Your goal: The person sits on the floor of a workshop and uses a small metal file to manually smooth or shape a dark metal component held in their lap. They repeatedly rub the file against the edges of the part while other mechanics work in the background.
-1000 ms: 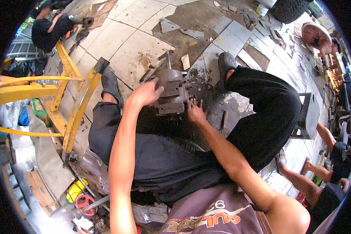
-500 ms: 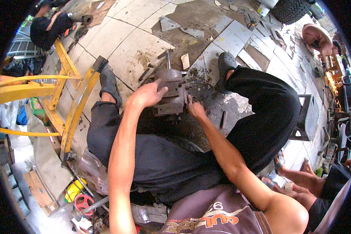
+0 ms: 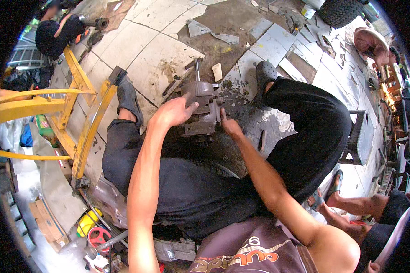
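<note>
A heavy, grimy grey-brown metal casting [image 3: 205, 105] stands on the dirty floor between my feet. Its blocky body has small holes, and a shiny rod [image 3: 197, 72] sticks out of its far end. Across its left side lies my left hand [image 3: 174, 111], thumb and forefinger apart on the metal. My right hand [image 3: 231, 126] is at the casting's right side. One digit of it points up against the edge while the other fingers are curled in. What those fingers hold, if anything, is hidden.
A yellow metal frame [image 3: 84, 132] stands at the left, close to my foot. Broken tiles [image 3: 198, 28] lie beyond the casting. A black stool [image 3: 357, 136] is behind my right knee. Other people sit at the lower right [image 3: 364, 209] and far left [image 3: 59, 34]. Sparks fly at the far right.
Both hands stay at the casting, with only a slight shift of the view. The seated person's legs at the lower right have moved.
</note>
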### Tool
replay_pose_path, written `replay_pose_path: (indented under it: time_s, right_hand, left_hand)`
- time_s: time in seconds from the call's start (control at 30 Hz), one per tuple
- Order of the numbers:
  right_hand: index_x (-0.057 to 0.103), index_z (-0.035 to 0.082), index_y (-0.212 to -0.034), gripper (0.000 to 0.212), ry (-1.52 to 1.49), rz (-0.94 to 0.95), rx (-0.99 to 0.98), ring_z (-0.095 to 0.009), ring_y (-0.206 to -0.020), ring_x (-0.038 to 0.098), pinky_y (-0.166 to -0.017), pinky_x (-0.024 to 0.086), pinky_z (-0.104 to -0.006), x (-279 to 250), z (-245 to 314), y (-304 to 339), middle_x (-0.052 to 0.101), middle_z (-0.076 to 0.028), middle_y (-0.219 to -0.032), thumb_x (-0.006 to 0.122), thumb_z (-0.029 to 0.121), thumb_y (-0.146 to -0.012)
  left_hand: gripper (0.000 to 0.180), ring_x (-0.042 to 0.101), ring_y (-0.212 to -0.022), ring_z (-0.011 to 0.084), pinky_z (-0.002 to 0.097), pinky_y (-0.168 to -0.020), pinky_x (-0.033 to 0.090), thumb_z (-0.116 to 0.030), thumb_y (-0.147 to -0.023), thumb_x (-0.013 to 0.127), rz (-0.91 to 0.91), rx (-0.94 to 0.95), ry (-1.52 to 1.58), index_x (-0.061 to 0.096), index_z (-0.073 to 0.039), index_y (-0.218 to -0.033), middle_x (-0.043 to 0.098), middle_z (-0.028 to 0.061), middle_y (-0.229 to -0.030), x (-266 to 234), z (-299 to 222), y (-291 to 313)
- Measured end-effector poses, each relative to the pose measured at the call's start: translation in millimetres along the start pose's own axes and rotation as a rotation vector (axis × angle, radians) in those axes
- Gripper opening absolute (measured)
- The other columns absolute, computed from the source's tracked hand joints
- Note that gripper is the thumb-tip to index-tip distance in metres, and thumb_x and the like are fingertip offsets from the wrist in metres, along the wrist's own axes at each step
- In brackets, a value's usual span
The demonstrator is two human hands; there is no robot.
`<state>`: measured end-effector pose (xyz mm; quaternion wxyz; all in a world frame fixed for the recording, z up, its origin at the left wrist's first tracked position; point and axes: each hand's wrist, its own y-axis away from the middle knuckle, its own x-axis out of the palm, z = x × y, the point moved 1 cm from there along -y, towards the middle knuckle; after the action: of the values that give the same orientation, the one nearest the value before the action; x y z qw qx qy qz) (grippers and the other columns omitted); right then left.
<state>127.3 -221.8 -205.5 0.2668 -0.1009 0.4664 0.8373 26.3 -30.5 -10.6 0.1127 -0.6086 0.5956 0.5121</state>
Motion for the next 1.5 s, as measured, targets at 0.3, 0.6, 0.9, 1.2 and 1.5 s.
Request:
replay_pose_path:
  time_s: [0.3,0.6,0.9,1.2,1.5]
  right_hand:
    - [0.056,-0.013,-0.115,0.104,0.042,-0.011,-0.045,-0.046,-0.118,0.047,-0.102,0.033,-0.046,1,-5,-9,0.053,-0.038,-0.115,0.011,0.076,-0.084]
    - [0.058,-0.01,-0.115,0.094,0.08,-0.016,-0.062,-0.048,-0.114,0.05,-0.101,0.035,-0.0466,1,4,1,0.054,-0.038,-0.112,0.013,0.069,-0.089]
    - [0.06,-0.002,-0.114,0.069,0.087,-0.11,-0.07,-0.046,-0.11,0.052,-0.095,0.041,-0.0467,4,-17,-11,0.058,-0.033,-0.109,0.027,0.055,-0.094]
    - [0.067,-0.006,-0.085,0.049,0.461,-0.105,-0.301,-0.044,-0.085,0.064,-0.076,0.051,-0.0477,-36,-35,-6,0.065,-0.029,-0.087,0.057,0.042,-0.083]
    - [0.066,0.003,-0.1,0.036,0.166,-0.183,-0.319,-0.034,-0.083,0.066,-0.072,0.05,-0.0432,-20,-141,-107,0.067,-0.017,-0.094,0.051,0.034,-0.089]
  left_hand:
    - [0.053,0.056,-0.109,0.0399,0.0455,-0.094,0.043,-0.042,-0.094,0.047,0.014,0.004,-0.006,0.041,-0.01,-0.136,0.059,0.0255,-0.116,2,0,-3]
    - [0.053,0.055,-0.111,0.04,0.0454,-0.095,0.043,-0.04,-0.093,0.047,0.017,-0.031,-0.005,0.044,-0.007,-0.134,0.058,0.0267,-0.117,0,1,2]
    - [0.053,0.054,-0.113,0.0394,0.0441,-0.097,0.042,-0.041,-0.094,0.047,0.031,0.013,0.006,0.044,-0.005,-0.133,0.057,0.0264,-0.118,1,1,-4]
    - [0.061,0.051,-0.119,0.0379,0.0409,-0.101,0.039,-0.044,-0.093,0.047,-0.022,0.012,0.021,0.041,-0.001,-0.135,0.052,0.0263,-0.127,-4,-1,5]
    - [0.065,0.049,-0.121,0.0375,0.0407,-0.102,0.038,-0.046,-0.092,0.047,-0.05,-0.01,-0.022,0.04,0.002,-0.135,0.05,0.0278,-0.128,-8,-7,6]
